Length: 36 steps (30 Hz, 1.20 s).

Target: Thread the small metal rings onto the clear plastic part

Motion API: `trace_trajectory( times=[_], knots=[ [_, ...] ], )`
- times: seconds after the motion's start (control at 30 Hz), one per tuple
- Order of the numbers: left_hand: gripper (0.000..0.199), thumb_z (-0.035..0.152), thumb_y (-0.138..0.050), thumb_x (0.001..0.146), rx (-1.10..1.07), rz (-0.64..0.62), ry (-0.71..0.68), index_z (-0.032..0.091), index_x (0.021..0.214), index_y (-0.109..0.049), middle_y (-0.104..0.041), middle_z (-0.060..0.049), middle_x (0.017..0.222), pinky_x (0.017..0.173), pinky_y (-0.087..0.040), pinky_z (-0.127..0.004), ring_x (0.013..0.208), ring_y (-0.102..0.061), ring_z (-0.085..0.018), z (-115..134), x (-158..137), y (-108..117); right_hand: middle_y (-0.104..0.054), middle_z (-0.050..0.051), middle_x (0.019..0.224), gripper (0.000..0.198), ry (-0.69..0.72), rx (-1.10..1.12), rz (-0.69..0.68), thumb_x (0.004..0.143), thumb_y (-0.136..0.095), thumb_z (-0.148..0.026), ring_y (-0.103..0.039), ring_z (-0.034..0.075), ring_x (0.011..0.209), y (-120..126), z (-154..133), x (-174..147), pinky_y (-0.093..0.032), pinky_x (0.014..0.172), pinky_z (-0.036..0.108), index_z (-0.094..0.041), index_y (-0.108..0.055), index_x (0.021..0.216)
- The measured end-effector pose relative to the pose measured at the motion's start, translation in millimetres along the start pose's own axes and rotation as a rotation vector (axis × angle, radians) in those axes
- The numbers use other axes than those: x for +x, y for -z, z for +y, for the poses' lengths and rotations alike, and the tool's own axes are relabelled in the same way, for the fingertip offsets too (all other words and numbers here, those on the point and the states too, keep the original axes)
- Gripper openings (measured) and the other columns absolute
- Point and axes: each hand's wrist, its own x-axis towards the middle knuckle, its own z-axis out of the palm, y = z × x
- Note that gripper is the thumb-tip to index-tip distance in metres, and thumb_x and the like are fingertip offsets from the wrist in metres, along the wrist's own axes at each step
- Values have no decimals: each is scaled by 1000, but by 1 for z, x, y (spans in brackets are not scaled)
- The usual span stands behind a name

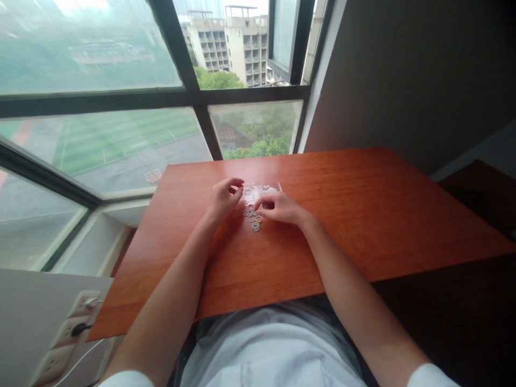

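A clear plastic box with compartments lies on the wooden table between my hands. Small rings, pale and metallic-looking, are gathered in a loose, partly overlapping group on the near side of the box. My left hand is at the box's left edge, its thumb and forefinger curved with a gap between them; whether the tips touch the plastic is unclear. Over the rings, my right hand has thumb and forefinger pinched together. Anything in that pinch is too small to make out. The right hand hides part of the box.
The reddish-brown table extends to the right, with its near edge at my body. Beyond its far edge are dark-framed windows. A grey wall stands at the right. Sockets with plugs and a white cable are at the lower left.
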Motion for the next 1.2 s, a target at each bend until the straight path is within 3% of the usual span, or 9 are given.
trace_trajectory(
  times=[0.13,0.3,0.5,0.7,1.2],
  knots=[
    [23,27,-60,80,-1,7,2,17,97,-71,-74,-6,91,60,-50,-23,66,-63,-13,2,-1,1,-60,-3,63,17,-28,-134,-52,75,-66,-14,-48,8,57,-2,-4,-3,-36,58,20,-17,-76,88],
    [23,27,-60,80,8,6,1,17,98,-71,-74,-6,91,60,-50,-23,66,-63,-13,2,-1,1,-66,-2,73,25,-78,-297,-102,77,-69,-21,-55,11,65,-4,-4,-4,-39,63,22,-23,-75,100],
    [23,28,-60,80,2,-2,11,16,97,-71,-74,-7,91,60,-50,-24,65,-62,-13,4,-1,1,-70,1,81,14,-167,-436,-71,80,-65,-25,-61,15,76,-2,-5,-2,-40,64,24,-25,-75,90],
    [23,29,-60,79,-3,-11,9,17,96,-71,-74,-6,90,58,-50,-24,65,-62,-14,3,-1,1,-70,0,79,13,-154,-397,-75,79,-65,-23,-60,14,74,2,-3,-1,-40,65,23,-23,-75,87],
    [23,30,-61,79,-21,-22,21,17,95,-71,-74,-7,89,59,-49,-24,64,-62,-14,6,-1,1,-64,-2,69,10,-141,-268,122,78,-64,-22,-54,11,63,4,9,2,-36,60,22,-19,-71,83]
  ],
)
